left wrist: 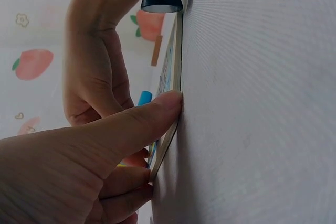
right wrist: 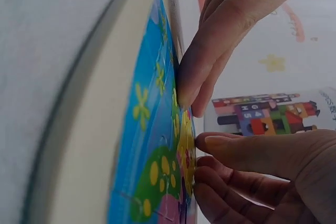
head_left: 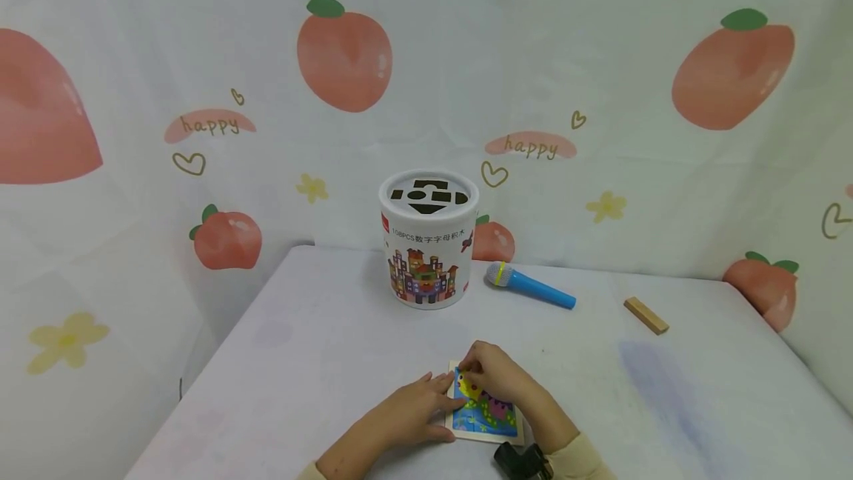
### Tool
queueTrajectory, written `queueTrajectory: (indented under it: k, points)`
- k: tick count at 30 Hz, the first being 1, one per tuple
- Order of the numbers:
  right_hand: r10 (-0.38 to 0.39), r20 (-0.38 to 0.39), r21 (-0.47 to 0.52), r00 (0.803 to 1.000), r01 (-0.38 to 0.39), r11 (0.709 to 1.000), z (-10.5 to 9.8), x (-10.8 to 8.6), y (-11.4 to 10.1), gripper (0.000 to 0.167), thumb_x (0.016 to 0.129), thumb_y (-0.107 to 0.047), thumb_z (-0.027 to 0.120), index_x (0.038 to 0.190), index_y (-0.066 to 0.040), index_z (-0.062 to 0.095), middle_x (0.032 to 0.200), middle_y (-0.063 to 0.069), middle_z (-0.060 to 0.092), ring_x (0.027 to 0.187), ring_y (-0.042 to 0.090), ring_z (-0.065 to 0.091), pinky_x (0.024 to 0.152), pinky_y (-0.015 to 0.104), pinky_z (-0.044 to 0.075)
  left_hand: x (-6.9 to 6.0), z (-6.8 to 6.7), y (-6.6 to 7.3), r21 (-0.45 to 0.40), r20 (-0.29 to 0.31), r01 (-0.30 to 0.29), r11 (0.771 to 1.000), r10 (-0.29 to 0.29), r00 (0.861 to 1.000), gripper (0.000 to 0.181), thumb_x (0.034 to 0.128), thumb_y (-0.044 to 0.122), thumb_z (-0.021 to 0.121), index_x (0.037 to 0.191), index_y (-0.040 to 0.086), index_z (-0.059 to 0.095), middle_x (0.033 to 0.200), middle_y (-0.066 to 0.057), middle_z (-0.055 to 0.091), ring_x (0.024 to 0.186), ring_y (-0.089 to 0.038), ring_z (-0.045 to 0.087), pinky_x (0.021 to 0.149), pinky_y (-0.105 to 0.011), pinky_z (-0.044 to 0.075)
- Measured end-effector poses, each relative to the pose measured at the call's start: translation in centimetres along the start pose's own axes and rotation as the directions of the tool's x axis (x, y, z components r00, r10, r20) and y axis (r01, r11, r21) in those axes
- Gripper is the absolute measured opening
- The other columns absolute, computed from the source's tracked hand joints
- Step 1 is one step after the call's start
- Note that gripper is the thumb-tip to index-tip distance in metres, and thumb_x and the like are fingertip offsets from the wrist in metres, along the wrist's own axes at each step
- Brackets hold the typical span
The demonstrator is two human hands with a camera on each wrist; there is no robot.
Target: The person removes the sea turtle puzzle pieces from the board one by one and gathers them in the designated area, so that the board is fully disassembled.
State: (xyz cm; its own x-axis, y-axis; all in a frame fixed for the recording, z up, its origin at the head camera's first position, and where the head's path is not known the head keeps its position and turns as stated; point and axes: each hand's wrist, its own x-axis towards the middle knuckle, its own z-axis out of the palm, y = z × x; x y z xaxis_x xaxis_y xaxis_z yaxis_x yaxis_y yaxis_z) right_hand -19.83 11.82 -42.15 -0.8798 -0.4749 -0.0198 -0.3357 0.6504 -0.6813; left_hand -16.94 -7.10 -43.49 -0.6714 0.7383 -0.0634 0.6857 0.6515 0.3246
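A small jigsaw puzzle [head_left: 481, 424] lies flat near the table's front, its blue picture showing a yellow and pink-green spotted figure inside a pale wooden tray [right wrist: 86, 145]. My left hand [head_left: 415, 412] rests on its left side, the index finger straight across the picture and the thumb [left wrist: 167, 106] against the tray's edge. At the upper left of the picture, my right hand [head_left: 496, 375] bends over with thumb and fingertips brought to a yellow puzzle piece [right wrist: 186, 135]. That piece appears level with the picture; its outer edge is hidden by the fingers.
Behind the puzzle stands a white block bucket [head_left: 429, 243] with shaped holes in its lid. A blue toy microphone [head_left: 536, 289] lies to its right, and a wooden block [head_left: 646, 315] farther right. A black camera [head_left: 523, 461] sits under my right wrist.
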Motion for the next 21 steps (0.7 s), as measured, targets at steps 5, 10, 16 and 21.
queueTrajectory:
  k: [5,10,16,21]
  points:
    - [-0.006,0.0,-0.015,1.0,0.006,1.0,0.2,0.2,0.2,0.01,0.084,0.003,0.062,0.092,0.004,0.066,0.082,0.005,0.055,0.072,0.012,0.049,0.061,0.021,0.048,0.0,0.0,0.1,-0.008,0.009,0.013,1.0,-0.013,1.0,0.051,0.0797,0.044,0.067,0.125,0.022,0.061,0.142,-0.014,0.045,0.133,-0.021,0.042,0.109,-0.041,0.035]
    - [0.017,-0.011,0.006,1.0,-0.017,1.0,0.6,0.4,0.5,0.005,0.085,0.001,0.061,0.09,0.0,0.062,0.086,0.005,0.051,0.076,0.014,0.049,0.067,0.027,0.051,0.0,0.0,0.0,-0.011,0.009,0.006,1.0,-0.005,1.0,0.051,0.0802,0.044,0.066,0.126,0.022,0.06,0.142,-0.013,0.045,0.134,-0.021,0.041,0.11,-0.041,0.035]
    - [0.041,-0.015,0.046,0.999,-0.04,0.998,0.7,0.6,0.9,0.005,0.086,-0.002,0.06,0.091,-0.003,0.06,0.087,0.004,0.054,0.079,0.014,0.049,0.073,0.031,0.051,0.0,0.0,-0.1,-0.001,0.007,-0.007,1.0,0.007,1.0,0.051,0.0805,0.043,0.066,0.126,0.021,0.06,0.141,-0.013,0.045,0.133,-0.02,0.042,0.109,-0.041,0.035]
    - [0.051,-0.008,0.104,0.999,-0.049,0.993,0.4,0.7,1.2,0.006,0.086,-0.001,0.06,0.091,-0.004,0.061,0.082,0.002,0.058,0.074,0.013,0.05,0.065,0.023,0.049,0.0,-0.1,0.0,0.005,0.016,-0.008,1.0,0.008,1.0,0.051,0.0808,0.043,0.066,0.126,0.021,0.06,0.142,-0.013,0.045,0.133,-0.021,0.042,0.11,-0.041,0.035]
